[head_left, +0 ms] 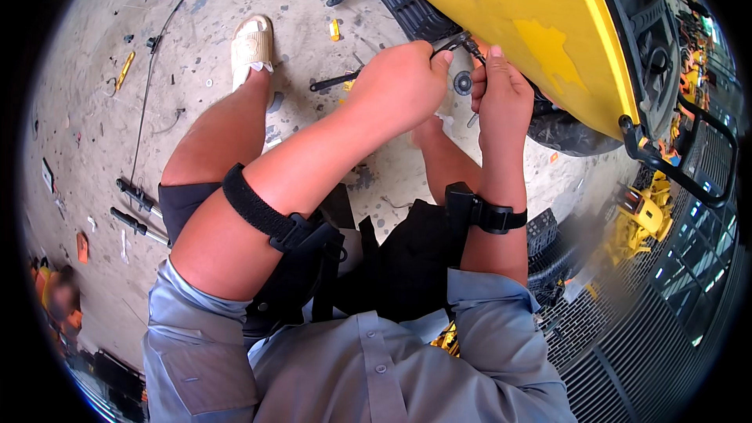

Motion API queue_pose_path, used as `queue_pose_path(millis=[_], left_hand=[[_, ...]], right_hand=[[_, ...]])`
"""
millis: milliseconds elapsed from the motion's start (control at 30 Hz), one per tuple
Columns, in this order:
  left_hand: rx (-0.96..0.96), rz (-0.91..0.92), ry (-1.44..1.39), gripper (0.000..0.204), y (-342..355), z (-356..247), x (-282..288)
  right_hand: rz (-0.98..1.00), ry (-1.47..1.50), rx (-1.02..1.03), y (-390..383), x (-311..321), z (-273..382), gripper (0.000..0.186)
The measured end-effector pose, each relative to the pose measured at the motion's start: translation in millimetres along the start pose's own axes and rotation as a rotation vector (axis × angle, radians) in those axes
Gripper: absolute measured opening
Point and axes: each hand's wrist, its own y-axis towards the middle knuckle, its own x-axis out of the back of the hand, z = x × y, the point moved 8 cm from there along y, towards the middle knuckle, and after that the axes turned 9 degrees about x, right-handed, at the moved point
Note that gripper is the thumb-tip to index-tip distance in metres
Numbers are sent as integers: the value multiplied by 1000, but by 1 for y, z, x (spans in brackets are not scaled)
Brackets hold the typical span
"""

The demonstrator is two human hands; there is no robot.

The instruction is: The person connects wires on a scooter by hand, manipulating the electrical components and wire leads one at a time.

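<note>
In the head view, your left hand [403, 82] is wrapped round a dark tool [449, 43], its long axis slanting up and rightward from your fist toward the yellow panel [509, 8]'s lower edge. Your right hand [504, 94] pinches a dark fitting [475, 49] at the tool's tip. A dark bar [333, 81] shows left of your fist; whether it joins the tool, I can't tell. Below spreads stained concrete floor [305, 4]; slatted metal [627, 368] fills the right side. A black ribbed part [411, 6] sits beside the panel; your fingers cover much of the tool.
</note>
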Motion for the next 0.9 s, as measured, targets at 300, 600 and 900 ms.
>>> queue_pose_path(millis=[300,600,900], left_hand=[[-1,-22,-17,43,2,1,1],[-4,-16,-12,43,-1,-2,2],[-31,-3,3,42,-3,-3,3]], right_hand=[[-85,-67,396,-3,-6,20,32],[-56,-69,423,3,-5,15,32],[-80,126,29,1,1,0,31]])
